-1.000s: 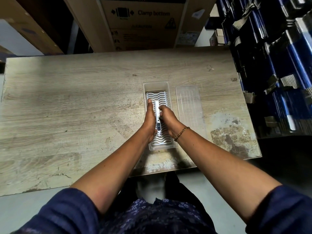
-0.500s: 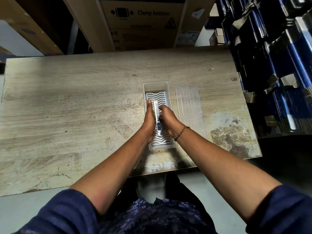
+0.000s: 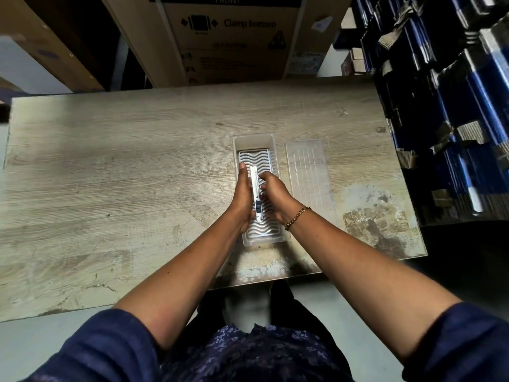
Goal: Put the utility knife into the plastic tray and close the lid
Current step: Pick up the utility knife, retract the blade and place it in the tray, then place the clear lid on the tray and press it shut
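Slim silver utility knife with a dark slider [image 3: 256, 193] held between both hands over the clear rectangular plastic tray with the white wavy-ribbed insert [image 3: 253, 141], long axis running near to far, in line with the tray's own length. Left hand [image 3: 243, 194] pressed flat along the knife's left side, fingertips reaching toward the far end; right hand [image 3: 276, 192] curled against its right side, a gold chain bracelet [image 3: 297, 218] at that wrist. Both hands grasping the knife, neither one released. Hard to tell whether the knife already touches the insert or hangs just above it.

Clear ribbed flat plastic lid [image 3: 308, 175] lying on the worn pale wood-grain desk [image 3: 124, 175], just beside the tray on its right, parallel to it and apart from the hands. Nearer to the right hand than to the left, so likely the right hand's job: let go of the knife, reach a little right, then lift the lid across and down onto the tray, keeping the long sides aligned.

On the brown cardboard carton [image 3: 234, 37] beyond the far edge of the desk: "FRONT" along the top, "Clamp bottom" beside a clamp pictogram, and a triangular warning sign. Smaller print below too blurred to read. No brand legible on knife, tray or lid.
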